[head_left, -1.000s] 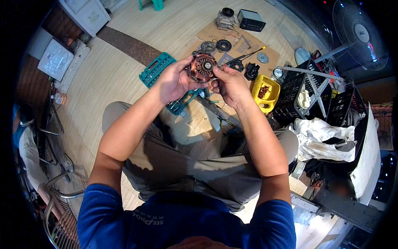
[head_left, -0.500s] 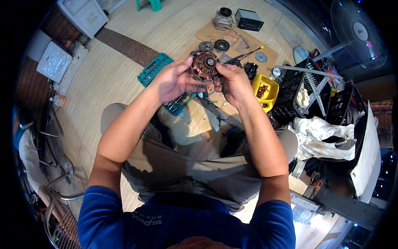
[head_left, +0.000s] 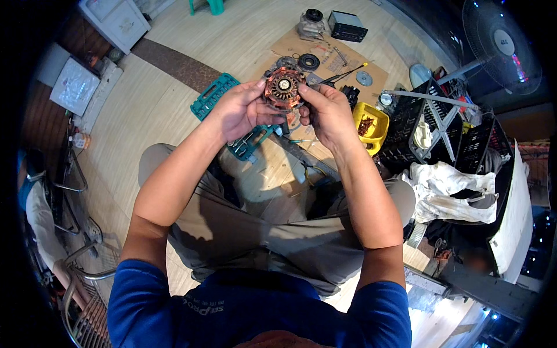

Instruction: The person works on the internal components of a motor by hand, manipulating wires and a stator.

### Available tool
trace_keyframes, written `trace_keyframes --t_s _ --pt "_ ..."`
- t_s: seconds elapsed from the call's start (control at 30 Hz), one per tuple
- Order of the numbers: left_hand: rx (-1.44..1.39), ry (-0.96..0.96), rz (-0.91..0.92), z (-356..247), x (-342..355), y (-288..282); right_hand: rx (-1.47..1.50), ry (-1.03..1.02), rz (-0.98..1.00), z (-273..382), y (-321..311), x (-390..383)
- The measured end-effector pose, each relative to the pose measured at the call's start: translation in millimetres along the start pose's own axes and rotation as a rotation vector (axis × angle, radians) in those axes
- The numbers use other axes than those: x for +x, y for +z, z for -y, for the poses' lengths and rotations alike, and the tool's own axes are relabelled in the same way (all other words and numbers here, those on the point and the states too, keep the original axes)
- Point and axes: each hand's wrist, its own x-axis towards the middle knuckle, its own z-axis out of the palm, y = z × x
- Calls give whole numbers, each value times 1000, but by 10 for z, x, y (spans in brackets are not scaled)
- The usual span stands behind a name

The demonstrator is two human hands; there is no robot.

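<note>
A round motor core with copper windings and a metal shaft at its centre is held up over the floor, between my two hands. My left hand grips its left edge, with the thumb on top and the other fingers below. On the opposite edge my right hand holds it the same way, its fingertips partly hidden beneath. Just behind the core, a black ring-shaped pulley lies on a flat piece of cardboard.
A teal socket case lies open to the left, partly behind my left arm. Right of my right hand sits a yellow tray with small brown parts. Black crates, a white cloth and a standing fan are farther right.
Both hands have tilted the motor core so its round face turns more toward me. It has also shifted slightly left. My grip on it stays.
</note>
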Motion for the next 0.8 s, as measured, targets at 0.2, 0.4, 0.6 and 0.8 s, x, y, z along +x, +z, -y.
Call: trace_keyframes --t_s 0.2,0.4,0.6,0.8 --pt "15 -8 -15 34 21 -19 61 58 -28 -35 -55 31" --pt "31 15 0 -9 -17 26 49 88 -24 -30 -59 42" --pt "54 109 0 33 -3 11 -263 -92 -178 -60 -18 36" --pt "74 227 -63 88 -7 -63 -1032 -741 -214 -53 117 -157"
